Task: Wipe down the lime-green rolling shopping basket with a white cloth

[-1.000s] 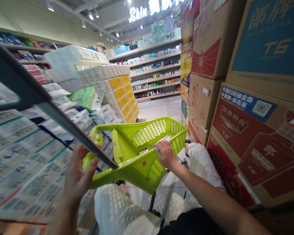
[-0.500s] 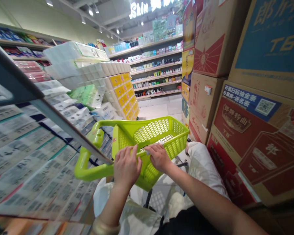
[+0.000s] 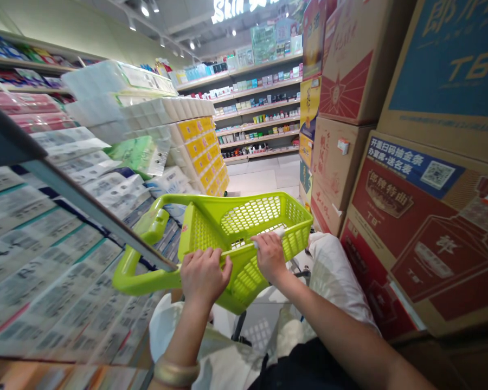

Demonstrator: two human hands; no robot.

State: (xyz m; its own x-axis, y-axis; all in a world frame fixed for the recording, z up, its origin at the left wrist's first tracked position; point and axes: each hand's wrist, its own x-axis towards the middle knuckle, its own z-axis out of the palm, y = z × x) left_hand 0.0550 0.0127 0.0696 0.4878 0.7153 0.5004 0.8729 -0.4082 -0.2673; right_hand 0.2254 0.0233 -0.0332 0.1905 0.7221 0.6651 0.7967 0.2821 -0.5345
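A lime-green plastic shopping cart stands in front of me, its perforated basket facing away and its looped handle at the left. My left hand is closed over the near rim, close to the handle end, with the thumb toward the basket. Farther along the same rim, my right hand presses a small white cloth against the edge. Most of the cloth is hidden under the fingers, so whether it is fabric or paper I cannot tell. Nothing shows inside the visible part of the basket.
Stacked cartons rise close on the right. Paper packs are piled on the left, with yellow packs beyond. A grey metal bar slants down to the cart handle. Shelves of small goods line the back.
My right hand has slid a little right and forward along the rim with the white cloth. My left hand and the handle appear slightly farther left; the view has shifted a little.
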